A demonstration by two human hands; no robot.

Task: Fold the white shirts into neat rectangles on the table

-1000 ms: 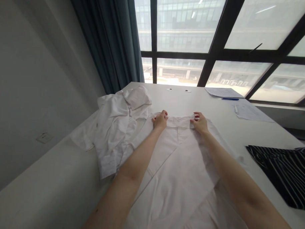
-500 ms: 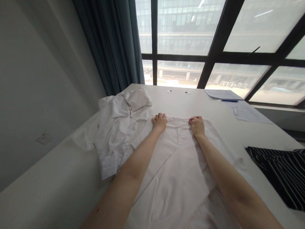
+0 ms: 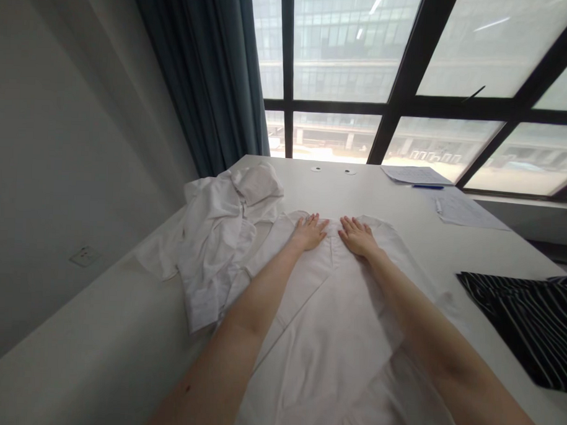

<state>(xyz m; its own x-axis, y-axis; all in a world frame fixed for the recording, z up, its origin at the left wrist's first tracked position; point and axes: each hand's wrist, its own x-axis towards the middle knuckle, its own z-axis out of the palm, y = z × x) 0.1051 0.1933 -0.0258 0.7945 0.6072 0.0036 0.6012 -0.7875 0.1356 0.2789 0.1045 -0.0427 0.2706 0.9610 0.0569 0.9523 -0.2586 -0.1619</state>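
Observation:
A white shirt [image 3: 326, 313] lies spread over the table in front of me, its collar end pointing toward the window. My left hand [image 3: 309, 232] rests flat on the collar area, fingers spread. Close beside it, my right hand [image 3: 357, 236] also presses flat there with its fingers apart. Between the two hands a short strip of the collar band and a seam below it show. Both forearms cross over the shirt and cover parts of its sides. Another crumpled white garment [image 3: 212, 235] touches the shirt's left side.
The white table [image 3: 111, 343] meets a wall on the left. Folded black striped fabric [image 3: 525, 326] lies at the right. Papers [image 3: 415, 174], a blue pen [image 3: 427, 187] and two small white discs sit near the far edge, below the window. A blue curtain [image 3: 209, 80] hangs behind.
Both hands have let go of the collar edge they were pinching. They have moved inward, closer together, and flattened on the cloth with fingers spread.

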